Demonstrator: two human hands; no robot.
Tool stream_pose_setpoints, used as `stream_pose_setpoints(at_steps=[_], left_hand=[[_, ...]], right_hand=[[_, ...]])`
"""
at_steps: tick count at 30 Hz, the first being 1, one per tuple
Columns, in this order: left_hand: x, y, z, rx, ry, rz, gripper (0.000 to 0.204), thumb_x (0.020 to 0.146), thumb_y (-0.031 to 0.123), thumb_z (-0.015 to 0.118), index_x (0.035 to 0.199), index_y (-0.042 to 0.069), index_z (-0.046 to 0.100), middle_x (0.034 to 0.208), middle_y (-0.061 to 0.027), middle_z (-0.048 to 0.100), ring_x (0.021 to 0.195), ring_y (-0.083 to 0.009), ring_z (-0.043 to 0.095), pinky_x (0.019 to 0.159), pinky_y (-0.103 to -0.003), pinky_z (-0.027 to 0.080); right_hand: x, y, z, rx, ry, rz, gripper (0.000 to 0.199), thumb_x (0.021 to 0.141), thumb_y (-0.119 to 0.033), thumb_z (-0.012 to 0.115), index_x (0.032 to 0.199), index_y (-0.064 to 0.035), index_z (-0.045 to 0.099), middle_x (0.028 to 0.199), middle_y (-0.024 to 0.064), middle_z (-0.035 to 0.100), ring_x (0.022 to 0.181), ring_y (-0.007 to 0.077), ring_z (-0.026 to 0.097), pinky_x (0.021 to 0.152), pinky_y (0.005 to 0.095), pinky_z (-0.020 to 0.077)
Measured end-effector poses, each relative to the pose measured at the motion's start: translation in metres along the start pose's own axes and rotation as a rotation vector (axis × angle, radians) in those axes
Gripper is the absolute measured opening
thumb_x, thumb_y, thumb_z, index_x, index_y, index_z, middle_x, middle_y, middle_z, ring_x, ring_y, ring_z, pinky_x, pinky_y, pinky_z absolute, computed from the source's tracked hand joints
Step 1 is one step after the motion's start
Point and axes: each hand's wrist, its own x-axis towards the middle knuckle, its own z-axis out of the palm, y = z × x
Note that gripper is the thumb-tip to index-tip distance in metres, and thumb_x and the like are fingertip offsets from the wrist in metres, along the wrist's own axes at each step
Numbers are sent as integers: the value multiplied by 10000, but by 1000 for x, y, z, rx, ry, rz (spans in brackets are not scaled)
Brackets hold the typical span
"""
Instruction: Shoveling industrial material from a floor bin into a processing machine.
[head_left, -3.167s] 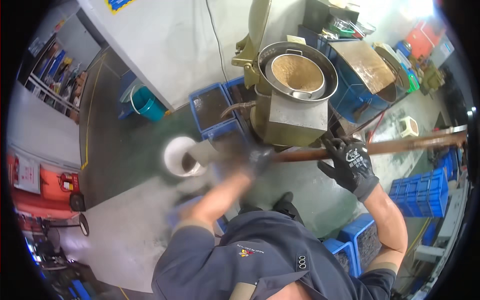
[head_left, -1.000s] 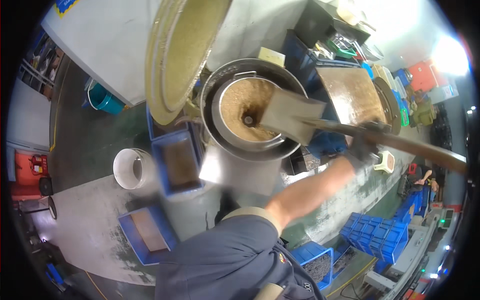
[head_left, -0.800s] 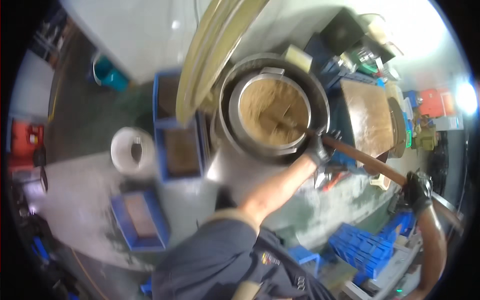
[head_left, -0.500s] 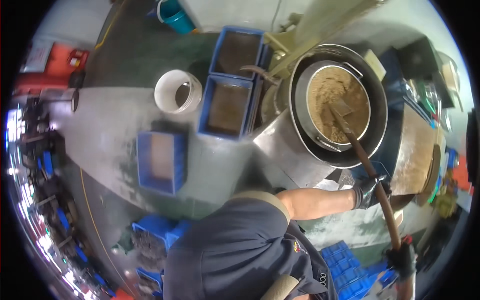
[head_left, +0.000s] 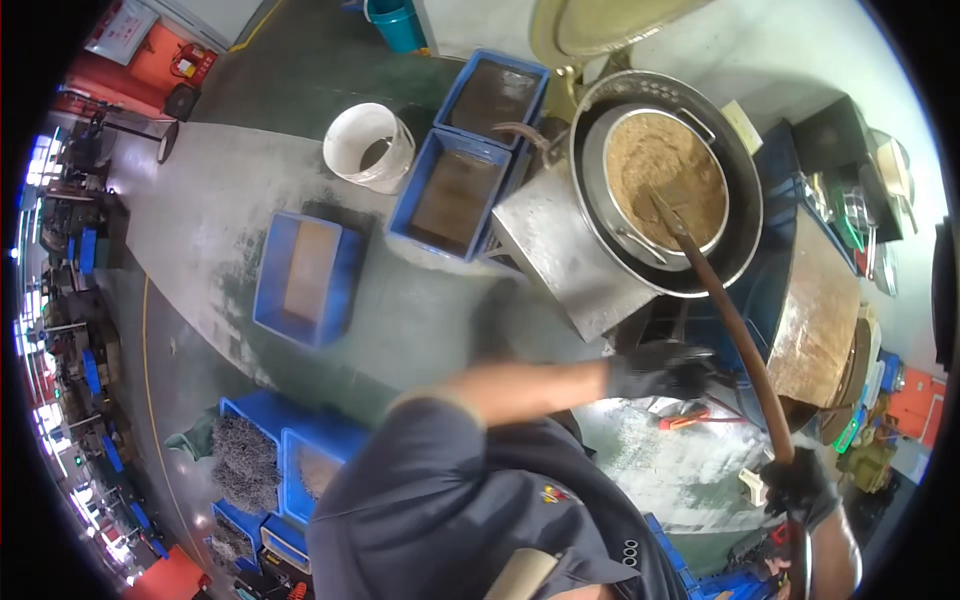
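A long-handled shovel [head_left: 738,335] leans across the right side, its blade sunk in brown granular material [head_left: 655,165]. The material fills a metal pot [head_left: 597,160] with side handles, which sits inside a larger round metal vessel [head_left: 748,235]. My right hand [head_left: 803,488], in a black glove, is closed around the lower part of the wooden handle. My left hand [head_left: 655,371], also black-gloved, is off the handle and to its left, below the vessel's metal housing [head_left: 560,260]. Motion blurs it, but its fingers look stretched out and nothing shows in them.
Blue bins of murky liquid [head_left: 408,215] and a white bucket [head_left: 362,135] stand left of the vessel. Another blue bin [head_left: 265,290] sits on the floor. Blue crates with dark shavings [head_left: 243,465] lie lower left. A raised lid [head_left: 620,25] hangs behind the vessel; a board-topped surface [head_left: 815,310] is right.
My left hand has let go of the shovel handle and moved left. My right hand still grips it, slightly higher in view. The whole view has shifted and turned a little.
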Motion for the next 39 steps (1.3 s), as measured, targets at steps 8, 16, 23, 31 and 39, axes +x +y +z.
stream_pose_setpoints(at_steps=[8, 16, 23, 31, 39], left_hand=[[-224, -42, -281, 404, 461, 379, 369, 958, 278, 452, 1082, -45, 581, 990, -178, 651, 868, -289, 649, 782, -380, 537], [-415, 2, -410, 503, 1517, -270, 467, 919, 429, 421, 993, 29, 651, 929, -186, 672, 806, -294, 661, 725, -413, 523], [-597, 30, -665, 1025, 2083, -109, 506, 753, 443, 601, 1090, 66, 622, 1090, -211, 618, 1066, -366, 563, 932, -416, 433], [-664, 154, -725, 1306, 2398, -504, 381, 788, 308, 568, 1082, 72, 631, 1057, -160, 644, 974, -317, 624, 853, -414, 491], [-673, 140, -729, 1594, 2123, -608, 239, 793, 258, 527, 831, 109, 710, 906, -150, 667, 882, -311, 638, 799, -429, 503]], right_hand=[[30, 26, -15, -782, 441, -224, 213, 736, -212, 653, 760, -5, 608, 655, 228, 601, 656, 415, 610, 576, 456, 482], [54, 73, 0, -749, 1051, -210, 190, 840, -111, 549, 1018, -45, 551, 944, 195, 623, 882, 382, 604, 720, 449, 492], [155, 12, 34, -752, 769, -175, 225, 826, -64, 547, 1049, -34, 537, 930, 194, 623, 856, 379, 607, 719, 443, 496], [224, -25, 117, -952, 648, -158, 223, 821, -61, 551, 1043, -33, 539, 920, 193, 623, 846, 378, 608, 712, 440, 496], [213, -12, 140, -1028, 596, -204, 222, 817, -58, 556, 1037, -32, 541, 910, 193, 623, 835, 376, 609, 704, 438, 496]])
